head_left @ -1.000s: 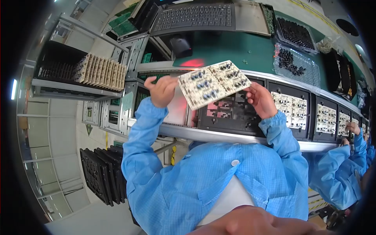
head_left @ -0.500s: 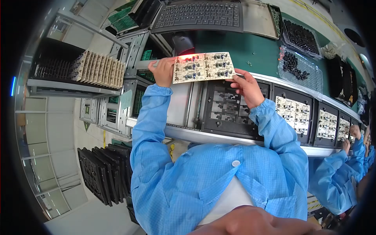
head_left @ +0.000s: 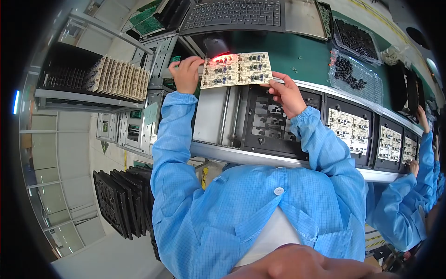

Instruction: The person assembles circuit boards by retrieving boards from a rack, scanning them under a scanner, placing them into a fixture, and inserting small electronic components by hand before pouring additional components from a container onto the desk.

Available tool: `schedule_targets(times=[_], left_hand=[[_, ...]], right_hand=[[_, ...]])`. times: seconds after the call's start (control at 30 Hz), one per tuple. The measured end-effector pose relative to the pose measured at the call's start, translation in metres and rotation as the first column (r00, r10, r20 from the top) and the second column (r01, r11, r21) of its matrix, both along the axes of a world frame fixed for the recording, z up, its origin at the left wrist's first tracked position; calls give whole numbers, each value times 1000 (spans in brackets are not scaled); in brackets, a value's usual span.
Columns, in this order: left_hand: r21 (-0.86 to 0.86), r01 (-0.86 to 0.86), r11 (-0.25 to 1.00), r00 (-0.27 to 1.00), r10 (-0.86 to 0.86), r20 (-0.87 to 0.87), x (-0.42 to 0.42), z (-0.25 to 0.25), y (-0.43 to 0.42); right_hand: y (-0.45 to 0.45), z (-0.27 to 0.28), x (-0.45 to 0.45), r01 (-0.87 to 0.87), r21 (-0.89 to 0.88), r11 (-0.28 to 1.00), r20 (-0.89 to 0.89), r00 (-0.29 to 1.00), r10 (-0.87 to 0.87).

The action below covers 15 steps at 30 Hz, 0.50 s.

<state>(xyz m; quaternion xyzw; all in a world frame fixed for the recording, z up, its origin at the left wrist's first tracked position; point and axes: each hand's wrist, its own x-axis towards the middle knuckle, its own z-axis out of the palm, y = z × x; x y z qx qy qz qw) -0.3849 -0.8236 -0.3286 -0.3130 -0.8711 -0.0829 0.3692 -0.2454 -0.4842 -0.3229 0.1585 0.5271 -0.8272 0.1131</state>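
Note:
A cream circuit board with rows of small dark components is held up between my two hands. My left hand pinches its left edge, and my right hand grips the lower right corner between thumb and fingers. Red light from a dark scanner falls across the board's upper left part. Below the board, a black carrier frame lies on the conveyor line, its cut-outs partly hidden by my right hand and sleeve.
At left stands a rack of upright boards. A keyboard lies at the back. Trays of black parts sit at right. Filled carriers continue along the line toward a co-worker's sleeve. Black frames stack lower left.
Both hands have carried the board slightly up and to the left, closer to the scanner. The co-worker's one hand has reached up toward the black bin at right.

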Motion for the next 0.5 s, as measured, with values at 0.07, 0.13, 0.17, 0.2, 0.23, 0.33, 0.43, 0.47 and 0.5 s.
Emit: schedule_targets(times=[0.07, 0.13, 0.17, 0.2, 0.23, 0.33, 0.43, 0.47, 0.5], left_hand=[[58, -98, 994, 989, 103, -107, 19, 37, 16], [293, 59, 954, 946, 41, -322, 48, 94, 46], [426, 207, 880, 905, -7, -425, 66, 130, 61], [364, 376, 852, 834, -140, -533, 85, 172, 60], [840, 469, 274, 883, -162, -440, 100, 183, 28], [886, 364, 288, 929, -37, -369, 128, 164, 4], [915, 229, 333, 948, 136, -287, 154, 166, -31], [921, 182, 344, 950, 179, -255, 148, 172, -48], [924, 161, 348, 943, 222, -248, 148, 172, -54]], right_hand=[[1, 1, 1, -6, 26, 1000, -8, 1000, 6], [2, 2, 5, 7, 14, 1000, -4, 1000, -7], [4, 0, 7, 9, 16, 1000, -2, 1000, -9], [5, 0, 11, 8, 20, 1000, 6, 1000, -8], [8, 0, 17, 13, 20, 1000, 13, 1000, -14], [24, 0, 44, 58, 33, 998, -23, 998, -57], [44, 9, 80, 96, 128, 987, -42, 995, -91], [44, 16, 90, 117, 176, 977, -25, 993, -114], [49, 16, 100, 119, 187, 975, -29, 993, -115]])
